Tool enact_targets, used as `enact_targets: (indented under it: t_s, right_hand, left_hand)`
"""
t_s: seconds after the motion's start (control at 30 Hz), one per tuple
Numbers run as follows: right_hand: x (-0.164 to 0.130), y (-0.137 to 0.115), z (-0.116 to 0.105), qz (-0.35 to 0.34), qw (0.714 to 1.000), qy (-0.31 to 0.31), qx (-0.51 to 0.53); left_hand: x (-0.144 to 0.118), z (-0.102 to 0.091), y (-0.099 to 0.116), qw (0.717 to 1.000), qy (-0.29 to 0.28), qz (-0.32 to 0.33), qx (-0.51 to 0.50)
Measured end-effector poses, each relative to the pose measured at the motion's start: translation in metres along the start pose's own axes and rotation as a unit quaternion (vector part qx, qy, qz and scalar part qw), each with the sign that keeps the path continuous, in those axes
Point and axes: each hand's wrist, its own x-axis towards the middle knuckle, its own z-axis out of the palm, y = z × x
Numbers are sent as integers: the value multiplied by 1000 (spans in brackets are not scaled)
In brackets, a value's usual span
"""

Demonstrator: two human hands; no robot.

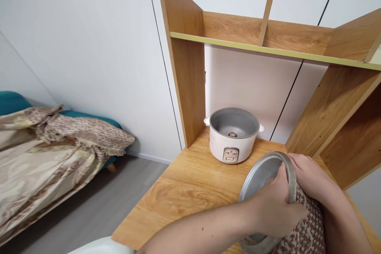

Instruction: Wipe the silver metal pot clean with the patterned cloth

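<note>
A metal inner pot [258,178] is tilted on its side over the right part of the desk, its mouth and wide grey rim facing left. My left hand [272,206] grips that rim, fingers reaching inside and thumb over the outer side. Behind the rim, my right hand [308,172] curls against the pot's outside; its fingertips are hidden. Brown-and-cream patterned fabric [306,222] lies against the outside of the pot, below my right hand. Further back stands a white rice cooker [233,137], lidless, its grey inside and round centre plate showing.
The wooden desk [169,190] carries a shelf [232,43] with upright side panels close behind the cooker. A white rounded object [102,246] shows at the bottom edge. To the left, a teal sofa [89,117] is draped with patterned covers [44,166].
</note>
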Motion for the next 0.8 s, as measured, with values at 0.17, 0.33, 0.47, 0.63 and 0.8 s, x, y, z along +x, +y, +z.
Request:
enact_targets:
  t_s: [0.17, 0.33, 0.47, 0.63, 0.8]
  right_hand:
    - [-7, -6, -1, -14, 1000, 10, -12]
    - [-9, -9, 1, -24, 999, 16, -43]
    - [-9, -11, 2, -39, 997, 21, -60]
    - [-11, -12, 4, -33, 994, 50, -87]
    - [-13, -17, 4, -51, 991, 53, -110]
  left_hand:
    - [4, 2, 0, 995, 26, -67, -71]
    - [11, 6, 6, 971, 56, -115, -204]
    - [14, 7, 8, 959, 88, -109, -246]
    - [15, 5, 3, 955, 81, -117, -260]
    - [14, 3, 1, 966, 66, -85, -237]
